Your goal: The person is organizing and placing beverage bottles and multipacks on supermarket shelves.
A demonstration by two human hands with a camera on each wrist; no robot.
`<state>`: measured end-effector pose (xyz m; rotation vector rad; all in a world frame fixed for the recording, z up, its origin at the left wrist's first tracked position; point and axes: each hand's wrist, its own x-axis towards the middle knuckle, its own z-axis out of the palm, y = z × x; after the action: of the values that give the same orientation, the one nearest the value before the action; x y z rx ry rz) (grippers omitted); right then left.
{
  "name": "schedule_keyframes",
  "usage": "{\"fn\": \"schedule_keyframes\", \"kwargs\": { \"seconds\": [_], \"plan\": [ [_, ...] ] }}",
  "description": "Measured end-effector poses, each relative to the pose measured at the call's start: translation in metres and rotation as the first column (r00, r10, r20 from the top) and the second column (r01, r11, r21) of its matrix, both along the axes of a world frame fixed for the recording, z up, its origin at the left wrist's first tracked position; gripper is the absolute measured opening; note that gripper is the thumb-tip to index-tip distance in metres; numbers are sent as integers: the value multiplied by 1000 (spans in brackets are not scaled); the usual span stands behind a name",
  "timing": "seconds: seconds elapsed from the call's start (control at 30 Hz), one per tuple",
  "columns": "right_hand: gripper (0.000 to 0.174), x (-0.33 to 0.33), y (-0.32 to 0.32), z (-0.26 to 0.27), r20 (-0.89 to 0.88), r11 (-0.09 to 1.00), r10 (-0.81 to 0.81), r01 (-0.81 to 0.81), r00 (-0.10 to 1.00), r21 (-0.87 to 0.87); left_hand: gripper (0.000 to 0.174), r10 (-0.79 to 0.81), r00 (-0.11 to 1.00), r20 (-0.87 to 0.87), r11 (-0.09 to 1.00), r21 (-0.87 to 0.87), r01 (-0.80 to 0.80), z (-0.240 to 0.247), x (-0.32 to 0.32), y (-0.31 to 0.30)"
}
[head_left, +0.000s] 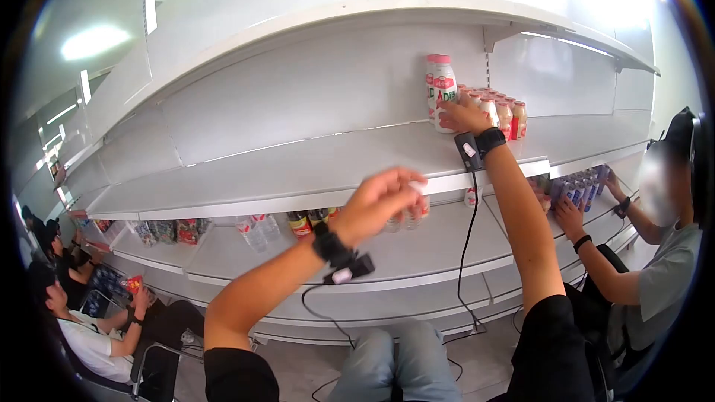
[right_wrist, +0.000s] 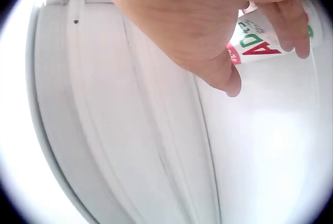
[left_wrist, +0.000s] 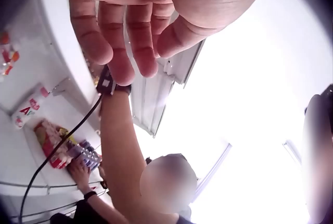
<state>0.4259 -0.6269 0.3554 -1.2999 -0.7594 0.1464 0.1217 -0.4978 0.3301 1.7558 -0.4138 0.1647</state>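
My right hand (head_left: 465,114) grips a white milk-drink bottle (head_left: 444,88) with a pink cap and AD lettering, standing on the upper shelf. In the right wrist view, thumb and fingers bend round the bottle (right_wrist: 257,39). A second bottle (head_left: 430,78) of the same sort stands just behind it. Right of the hand is a cluster of small bottles (head_left: 519,115) with red lids. My left hand (head_left: 383,201) hovers before the shelf's front edge, fingers loosely bent. The left wrist view shows nothing between the fingers (left_wrist: 120,70).
Beneath the upper shelf (head_left: 298,164), a lower shelf bears clear bottles (head_left: 257,232), dark bottles (head_left: 299,223) and packets (head_left: 182,231). At right another person handles blue cans (head_left: 585,187); at left a seated person holds a red packet (head_left: 134,284). A black cable (head_left: 468,253) hangs from my right wrist.
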Motion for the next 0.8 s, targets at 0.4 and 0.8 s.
{"fn": "schedule_keyframes", "kwargs": {
  "seconds": [0.4,0.8],
  "plan": [
    [42,-96,-70,7,182,961,204,-232,962,149,25,-135,947,-292,987,42,153,-108,-6,15],
    [36,-71,-109,-214,-262,994,-2,-27,965,-106,49,99,986,-135,982,-145,-118,-276,230,-21]
  ]
}}
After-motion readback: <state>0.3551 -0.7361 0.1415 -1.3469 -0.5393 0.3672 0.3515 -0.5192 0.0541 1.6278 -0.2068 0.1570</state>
